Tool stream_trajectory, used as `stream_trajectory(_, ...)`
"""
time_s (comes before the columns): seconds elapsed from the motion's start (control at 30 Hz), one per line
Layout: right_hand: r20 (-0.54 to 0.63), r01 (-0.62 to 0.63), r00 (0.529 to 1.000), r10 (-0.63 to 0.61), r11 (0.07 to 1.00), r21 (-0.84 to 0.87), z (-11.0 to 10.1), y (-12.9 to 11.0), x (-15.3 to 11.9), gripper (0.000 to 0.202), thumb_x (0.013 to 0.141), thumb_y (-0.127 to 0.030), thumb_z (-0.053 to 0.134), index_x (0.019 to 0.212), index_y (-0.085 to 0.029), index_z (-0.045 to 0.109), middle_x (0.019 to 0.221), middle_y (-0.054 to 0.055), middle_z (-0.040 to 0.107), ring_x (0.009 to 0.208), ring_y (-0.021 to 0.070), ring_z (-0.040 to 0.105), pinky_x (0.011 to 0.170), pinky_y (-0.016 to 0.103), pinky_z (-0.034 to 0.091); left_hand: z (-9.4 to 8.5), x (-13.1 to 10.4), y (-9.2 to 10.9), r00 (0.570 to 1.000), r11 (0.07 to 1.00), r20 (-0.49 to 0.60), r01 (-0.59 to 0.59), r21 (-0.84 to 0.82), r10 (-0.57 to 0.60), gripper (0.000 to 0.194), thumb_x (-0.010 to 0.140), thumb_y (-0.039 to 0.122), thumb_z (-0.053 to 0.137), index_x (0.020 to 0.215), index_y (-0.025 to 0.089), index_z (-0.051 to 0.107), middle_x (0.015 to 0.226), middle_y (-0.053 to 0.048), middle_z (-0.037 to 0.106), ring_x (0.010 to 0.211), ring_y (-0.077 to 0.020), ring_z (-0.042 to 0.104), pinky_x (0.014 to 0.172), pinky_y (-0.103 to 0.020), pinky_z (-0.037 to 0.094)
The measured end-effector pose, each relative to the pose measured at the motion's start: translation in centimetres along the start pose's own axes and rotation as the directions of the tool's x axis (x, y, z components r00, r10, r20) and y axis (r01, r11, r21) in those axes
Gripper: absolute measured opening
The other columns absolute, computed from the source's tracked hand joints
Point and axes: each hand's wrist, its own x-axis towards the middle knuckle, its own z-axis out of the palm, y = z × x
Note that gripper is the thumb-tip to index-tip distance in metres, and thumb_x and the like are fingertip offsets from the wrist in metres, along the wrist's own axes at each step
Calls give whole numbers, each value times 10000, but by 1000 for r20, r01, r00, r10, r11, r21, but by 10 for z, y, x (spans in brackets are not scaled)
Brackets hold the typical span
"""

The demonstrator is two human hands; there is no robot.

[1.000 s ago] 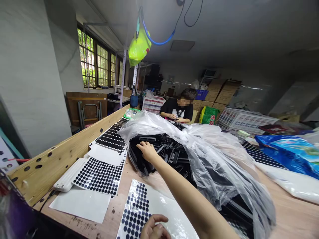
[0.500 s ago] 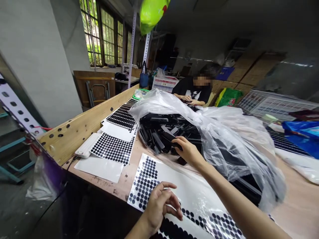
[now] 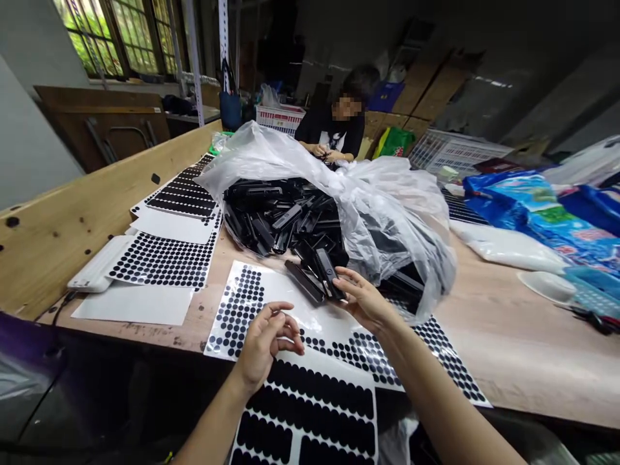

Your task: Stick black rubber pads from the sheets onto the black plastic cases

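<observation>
My right hand (image 3: 361, 298) has its fingers on a long black plastic piece (image 3: 325, 268) with a small round mark; the thumb side is hidden. Another black plastic strip (image 3: 305, 281) lies just left of it, over a white sheet of round black stickers (image 3: 238, 310). Behind them a clear plastic bag (image 3: 285, 150) gapes, full of similar black pieces (image 3: 264, 210). My left hand (image 3: 268, 345) hovers with loosely curled, parted fingers and nothing visible in them. Below it, nearest me, is a sheet of black scalloped sticker rows (image 3: 314, 394).
More sticker sheets (image 3: 159, 258) and a white flat box (image 3: 101, 263) lie on the left, along a wooden board (image 3: 111, 177). A person (image 3: 334, 129) works across the table. Blue packaging (image 3: 533, 210) and a white bowl (image 3: 547, 286) stand right.
My right hand has drawn back from the bag's mouth with the black plastic piece. The view has swung right, bringing the right side of the table in. My left hand stays loosely curled.
</observation>
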Motion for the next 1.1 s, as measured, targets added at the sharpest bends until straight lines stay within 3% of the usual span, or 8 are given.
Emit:
stream_trajectory(0.2, 1, -59, 998, 60, 991, 120, -2, -16, -36, 631, 638, -261, 951, 1181, -291, 630, 958, -11, 742, 809, 149, 720, 708, 262, 617, 4, -2, 2, 1000, 998, -25, -17, 55, 18, 400, 883, 444, 770, 1128, 150, 654, 854, -28, 678, 685, -161, 699, 654, -308, 603)
stream_trajectory(0.4, 346, -126, 934, 91, 989, 78, 39, 2, -99, 485, 663, -397, 962, 998, -249, 645, 875, -14, 708, 698, 135, 656, 643, 258, 537, -1, -7, -8, 994, 991, 13, -107, 86, 106, 571, 812, 559, 821, 1174, 122, 758, 974, -101, 725, 863, -222, 718, 784, -354, 600)
stream_trajectory(0.57, 373, 77, 928, 11, 972, -221, 50, 16, -112, 382, 781, -581, 834, 865, -244, 676, 777, 7, 702, 723, 185, 652, 704, 326, 532, -4, -12, -15, 990, 989, -47, -132, 67, 136, 512, 802, 541, 840, 1081, 114, 790, 1022, -128, 777, 970, -249, 723, 937, -358, 531)
stream_trajectory(0.67, 165, 397, 917, -363, 789, -470, 41, 4, -88, 365, 912, -603, 678, 937, -244, 740, 988, 94, 770, 943, 276, 716, 865, 437, 561, -2, -12, -11, 990, 991, -77, -122, -48, 118, 534, 827, 548, 811, 1126, 108, 767, 1019, -136, 774, 906, -237, 724, 833, -339, 549)
stream_trajectory(0.77, 200, 554, 747, -634, 428, -714, 44, -11, -45, 328, 1002, -505, 564, 1050, -230, 736, 1062, 128, 784, 989, 299, 725, 873, 456, 559, -2, -13, -9, 989, 985, -93, -129, -116, 118, 546, 833, 546, 805, 1138, 98, 744, 930, -124, 766, 841, -219, 719, 758, -311, 547)
stream_trajectory(0.87, 513, 659, 687, -514, 142, -739, 73, -15, 1, 214, 973, -375, 603, 923, -245, 766, 981, 101, 804, 987, 305, 707, 900, 451, 530, -5, -13, -12, 993, 989, -42, -110, -94, 107, 578, 840, 598, 777, 1108, 88, 722, 817, -97, 731, 690, -191, 703, 658, -290, 533)
stream_trajectory(0.97, 663, 721, 651, -369, 31, -692, 113, -6, 35, 126, 899, -269, 688, 821, -250, 784, 912, 76, 807, 997, 309, 689, 1055, 505, 430, -7, -13, -16, 990, 990, 20, -138, -43, 139, 575, 862, 634, 733, 1078, 103, 684, 776, -40, 661, 552, -137, 651, 570, -259, 498)
stream_trajectory(1.1, 719, 728, 653, -240, -64, -683, 143, 7, 57, 126, 873, -224, 699, 801, -243, 801, 846, 77, 803, 967, 305, 694, 1133, 549, 317, -8, -13, -19, 985, 984, 64, -158, -77, 163, 484, 882, 617, 690, 1014, 166, 575, 829, 3, 607, 499, -89, 595, 511, -230, 455)
